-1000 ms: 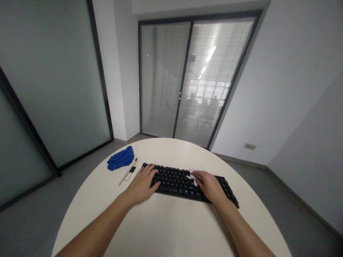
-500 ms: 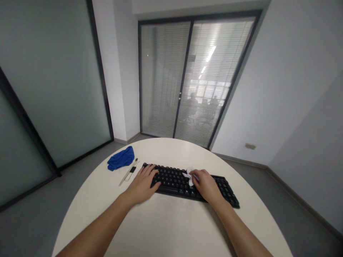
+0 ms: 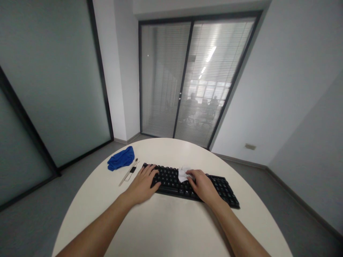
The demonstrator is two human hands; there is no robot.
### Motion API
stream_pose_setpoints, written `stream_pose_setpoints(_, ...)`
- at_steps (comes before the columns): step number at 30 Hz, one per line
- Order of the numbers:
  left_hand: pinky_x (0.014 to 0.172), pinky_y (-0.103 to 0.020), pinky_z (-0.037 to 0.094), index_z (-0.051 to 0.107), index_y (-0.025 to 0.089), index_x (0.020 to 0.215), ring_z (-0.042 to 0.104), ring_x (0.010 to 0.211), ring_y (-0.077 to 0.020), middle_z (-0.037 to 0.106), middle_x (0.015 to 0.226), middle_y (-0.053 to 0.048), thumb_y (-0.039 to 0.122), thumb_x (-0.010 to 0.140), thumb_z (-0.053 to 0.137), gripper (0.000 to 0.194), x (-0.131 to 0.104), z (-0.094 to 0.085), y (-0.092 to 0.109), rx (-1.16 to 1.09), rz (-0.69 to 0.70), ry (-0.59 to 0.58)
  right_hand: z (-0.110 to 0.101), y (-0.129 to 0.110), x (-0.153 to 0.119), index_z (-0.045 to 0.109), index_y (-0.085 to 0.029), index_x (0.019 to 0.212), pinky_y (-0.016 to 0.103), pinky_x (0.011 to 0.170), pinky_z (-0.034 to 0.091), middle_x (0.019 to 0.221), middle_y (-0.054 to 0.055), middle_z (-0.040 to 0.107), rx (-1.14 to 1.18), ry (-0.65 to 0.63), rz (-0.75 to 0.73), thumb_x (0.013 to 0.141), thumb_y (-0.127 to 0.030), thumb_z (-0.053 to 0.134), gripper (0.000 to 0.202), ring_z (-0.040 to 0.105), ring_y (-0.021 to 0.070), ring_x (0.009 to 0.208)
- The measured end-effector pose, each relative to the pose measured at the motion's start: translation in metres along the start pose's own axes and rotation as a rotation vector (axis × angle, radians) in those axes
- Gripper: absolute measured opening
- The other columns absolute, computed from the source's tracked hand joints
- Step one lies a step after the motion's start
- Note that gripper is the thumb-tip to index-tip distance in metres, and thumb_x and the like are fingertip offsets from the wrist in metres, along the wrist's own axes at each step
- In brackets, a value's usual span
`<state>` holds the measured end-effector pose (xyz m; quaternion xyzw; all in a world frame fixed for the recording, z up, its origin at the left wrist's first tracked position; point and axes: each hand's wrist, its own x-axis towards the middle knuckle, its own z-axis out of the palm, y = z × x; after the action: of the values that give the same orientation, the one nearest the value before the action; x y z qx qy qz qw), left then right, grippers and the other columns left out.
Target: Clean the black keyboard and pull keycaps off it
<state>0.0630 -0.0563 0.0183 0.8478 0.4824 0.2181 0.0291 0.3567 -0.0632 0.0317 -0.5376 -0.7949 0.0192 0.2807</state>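
Note:
A black keyboard (image 3: 171,180) lies across the table in front of me, its right end angled toward me. My left hand (image 3: 144,184) rests over its left end, fingers spread on the keys and the frame, holding nothing. Toward the middle and right of the keys, my right hand (image 3: 202,184) has its fingers closed on a crumpled white tissue (image 3: 183,175). The tissue lies against the keys, spread out to the left of the fingertips. Part of the keyboard is hidden beneath both hands.
On the round cream table (image 3: 166,225), a crumpled blue cloth (image 3: 121,159) lies at the far left. Between it and my left hand are a thin toothbrush-like stick (image 3: 128,173) and a small black-and-pale item (image 3: 132,169). Glass doors with blinds (image 3: 193,78) stand beyond the table.
My right hand has shifted slightly left along the keyboard with the tissue, which now looks more spread out. My left hand has stayed in place.

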Motion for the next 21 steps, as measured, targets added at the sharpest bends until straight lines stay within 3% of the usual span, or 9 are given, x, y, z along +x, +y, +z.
stream_pose_setpoints(4, 0.117, -0.053, 0.024, 0.053, 0.022, 0.127, 0.032, 0.141, -0.0300, 0.039, 0.151, -0.010, 0.043, 0.093, 0.049, 0.040, 0.000, 0.001, -0.001, -0.001, 0.005, -0.001, -0.001, -0.001, 0.001, 0.065, -0.017, 0.113, 0.039, 0.096, 0.048, 0.109, 0.011, 0.068, -0.023, 0.014, 0.006, 0.092, -0.020, 0.049, 0.027, 0.061, 0.0238, 0.104)
stream_pose_setpoints(11, 0.117, -0.054, 0.024, 0.054, 0.022, 0.126, 0.033, 0.140, -0.0303, 0.041, 0.150, -0.011, 0.042, 0.092, 0.050, 0.040, 0.000, -0.001, 0.001, -0.021, 0.005, 0.004, -0.001, -0.005, -0.002, 0.054, -0.022, 0.134, 0.047, 0.113, 0.033, 0.143, 0.010, 0.051, 0.009, -0.100, -0.133, 0.098, -0.029, 0.042, 0.039, 0.044, 0.0250, 0.133)
stream_pose_setpoints(15, 0.117, -0.053, 0.024, 0.055, 0.022, 0.125, 0.034, 0.140, -0.0304, 0.042, 0.149, -0.011, 0.042, 0.091, 0.050, 0.039, 0.000, -0.002, 0.003, -0.027, 0.000, 0.017, -0.002, -0.007, -0.001, 0.059, -0.020, 0.124, 0.043, 0.110, 0.037, 0.131, 0.010, 0.060, 0.066, -0.087, -0.125, 0.097, -0.030, 0.045, 0.032, 0.052, 0.0233, 0.124)
stream_pose_setpoints(21, 0.117, -0.055, 0.021, 0.052, 0.022, 0.129, 0.030, 0.142, -0.0330, 0.039, 0.151, -0.011, 0.053, 0.088, 0.054, 0.052, -0.001, 0.000, 0.002, -0.007, -0.013, -0.008, -0.005, -0.018, -0.001, 0.066, -0.021, 0.107, 0.036, 0.092, 0.047, 0.104, 0.007, 0.068, 0.067, -0.075, -0.127, 0.093, -0.023, 0.051, 0.020, 0.060, 0.0217, 0.101)
